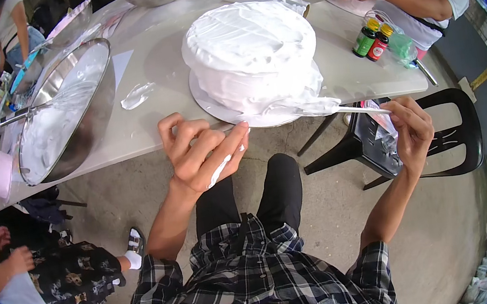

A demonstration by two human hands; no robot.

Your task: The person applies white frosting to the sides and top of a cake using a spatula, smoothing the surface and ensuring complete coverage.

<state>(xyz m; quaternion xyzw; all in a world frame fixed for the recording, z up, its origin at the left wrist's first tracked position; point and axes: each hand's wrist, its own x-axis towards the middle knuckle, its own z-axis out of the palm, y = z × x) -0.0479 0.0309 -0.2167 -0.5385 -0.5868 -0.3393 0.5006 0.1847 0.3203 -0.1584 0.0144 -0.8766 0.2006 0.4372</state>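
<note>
A round cake [250, 41] covered in white icing stands on a thin round cake board [202, 97] at the table's near edge. My right hand [409, 131] pinches the handle end of a white spatula [357, 109]. Icing coats the spatula's blade, which lies against the lower near side of the cake. My left hand [206, 149] is at the near rim of the board, its index fingertip touching or very close to it. White icing smears its fingers and the back of the hand. Whether its thumb grips the board is hidden.
On the left, a large steel bowl [100, 101] of icing holds a whisk [68, 98]. A blob of icing [138, 95] lies on the table [149, 49]. Two small colouring bottles [371, 43] stand at right. A black plastic chair [450, 126] is below. Other people stand around.
</note>
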